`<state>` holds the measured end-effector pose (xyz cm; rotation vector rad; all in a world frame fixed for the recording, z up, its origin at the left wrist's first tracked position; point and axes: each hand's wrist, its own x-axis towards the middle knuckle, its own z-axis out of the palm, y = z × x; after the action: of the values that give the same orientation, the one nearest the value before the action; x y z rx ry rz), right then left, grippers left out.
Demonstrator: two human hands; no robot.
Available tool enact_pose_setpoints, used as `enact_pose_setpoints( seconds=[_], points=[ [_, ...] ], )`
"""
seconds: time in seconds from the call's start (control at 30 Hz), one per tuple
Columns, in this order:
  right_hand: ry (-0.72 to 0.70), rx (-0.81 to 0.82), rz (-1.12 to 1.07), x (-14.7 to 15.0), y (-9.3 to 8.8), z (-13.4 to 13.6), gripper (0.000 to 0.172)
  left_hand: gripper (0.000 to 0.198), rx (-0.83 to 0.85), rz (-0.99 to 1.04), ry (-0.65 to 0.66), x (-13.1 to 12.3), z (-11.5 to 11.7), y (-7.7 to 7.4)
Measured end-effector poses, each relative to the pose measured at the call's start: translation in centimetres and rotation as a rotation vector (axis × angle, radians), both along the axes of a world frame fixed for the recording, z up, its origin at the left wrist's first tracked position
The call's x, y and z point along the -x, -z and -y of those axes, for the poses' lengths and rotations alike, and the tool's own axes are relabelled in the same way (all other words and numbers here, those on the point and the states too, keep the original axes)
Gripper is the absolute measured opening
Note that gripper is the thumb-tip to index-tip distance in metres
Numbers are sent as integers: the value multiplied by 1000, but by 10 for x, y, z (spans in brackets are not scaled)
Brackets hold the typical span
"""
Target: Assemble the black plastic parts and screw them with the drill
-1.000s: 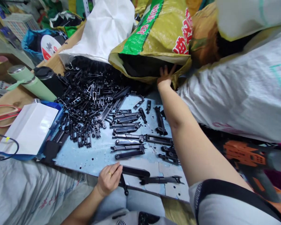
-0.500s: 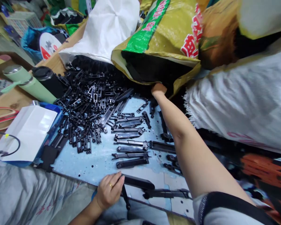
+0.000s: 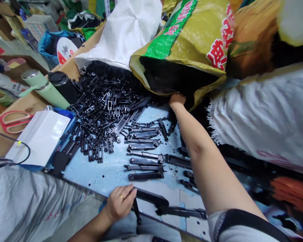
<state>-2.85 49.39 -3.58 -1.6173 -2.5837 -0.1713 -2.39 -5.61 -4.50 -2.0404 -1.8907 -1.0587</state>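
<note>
My left hand rests at the near edge of the light blue board, fingers closed on one end of a long black plastic bar. My right hand reaches far forward into the dark mouth of a yellow and green woven sack; its fingers are hidden inside. A big heap of small black plastic parts covers the board's far left. Several longer black arms lie in a row in the middle.
A white sack spills parts at the back. A green bottle and a black cup stand at the left, with red scissors and a white box. A large white woven sack bulges at the right.
My right hand has gone from the sack's lower lip, fingers spread, deeper into its opening. The view has shifted a little right. My left hand has stayed on the bar.
</note>
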Motion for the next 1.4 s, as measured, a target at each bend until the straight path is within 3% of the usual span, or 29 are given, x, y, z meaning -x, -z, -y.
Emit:
enact_pose_setpoints(
  seconds=[0.1,0.2,0.3,0.37,0.47,0.57,0.7,0.8,0.87,1.03,1.1,1.17,1.27,1.4],
  points=[
    [56,76,-121,-31,-23,49,21,26,-5,14,-10,0,1,2],
    [-26,192,-335,-81,-43,116,12,25,-20,35,-25,1,1,3],
    [-75,411,-603,-145,-51,195,10,22,-32,61,-20,2,2,3],
    [-103,565,-662,-186,-50,248,7,20,-37,72,-13,3,3,3],
    [-170,659,-510,-233,-44,317,10,20,-43,106,-10,2,5,4],
    [-226,555,-178,-251,-39,364,18,20,-39,161,-21,-1,7,4],
    [-496,351,-41,-245,-37,387,41,20,-56,187,-62,-5,5,2],
    [-644,367,-48,-239,-35,387,39,19,-80,209,-113,-7,3,0],
    [-632,412,-150,-238,-33,386,32,18,-81,235,-137,-7,4,0],
    [-443,527,-801,-237,-25,399,24,17,-73,266,-129,-8,7,-1],
    [-429,593,-910,-232,-20,409,24,17,-72,254,-129,-7,8,0],
    [-455,602,-906,-228,-16,416,23,17,-63,241,-128,-6,8,1],
    [-508,480,-824,-227,-14,422,23,17,-58,207,-94,-2,10,1],
    [-629,302,-658,-235,-13,424,25,19,-52,15,-94,-7,9,-11]
  ],
)
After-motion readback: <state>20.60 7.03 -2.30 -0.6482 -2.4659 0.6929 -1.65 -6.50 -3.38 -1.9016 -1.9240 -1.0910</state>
